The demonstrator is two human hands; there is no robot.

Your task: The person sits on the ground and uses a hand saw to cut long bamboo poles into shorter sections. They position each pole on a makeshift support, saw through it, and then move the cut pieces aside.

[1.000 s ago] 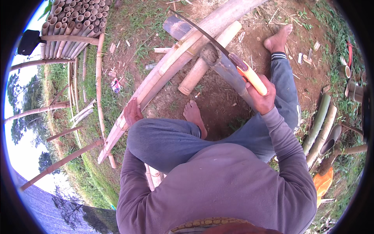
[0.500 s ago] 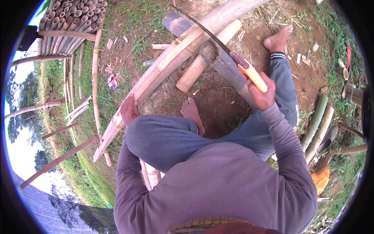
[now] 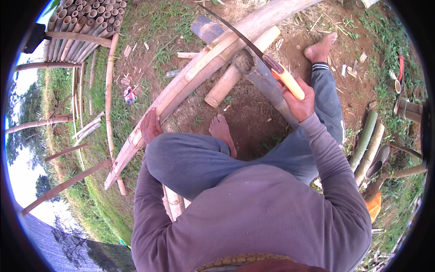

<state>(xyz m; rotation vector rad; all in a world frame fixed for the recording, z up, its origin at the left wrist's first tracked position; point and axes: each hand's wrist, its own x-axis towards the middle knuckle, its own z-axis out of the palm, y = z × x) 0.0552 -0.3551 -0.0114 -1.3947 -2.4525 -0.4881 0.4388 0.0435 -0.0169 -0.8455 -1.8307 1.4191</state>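
My right hand [image 3: 301, 100] is closed round the orange and yellow handle of a pruning saw [image 3: 290, 82]. The saw's long, dark curved blade slants up and left, crossing over a long split bamboo pole [image 3: 190, 76]. Whether the teeth touch the bamboo I cannot tell. Further down the pole, beside my bent left knee, my left hand [image 3: 151, 126] grips it from above. Beneath the pole lie a thick dark bamboo support [image 3: 267, 84] with an open, hollow end and a shorter pale bamboo piece [image 3: 223, 87].
A stack of cut bamboo [image 3: 86, 22] rests on a rack at the far left, near a bamboo railing [image 3: 110, 90]. Bamboo lengths [image 3: 364, 138] lie at my right, by an orange object [image 3: 373, 207]. My bare feet are on dirt strewn with chips. A small wrapper [image 3: 129, 95] lies in the grass.
The saw and my right hand have shifted slightly up and left. My left hand keeps its hold on the pole, whose lower end has moved a little to the left.
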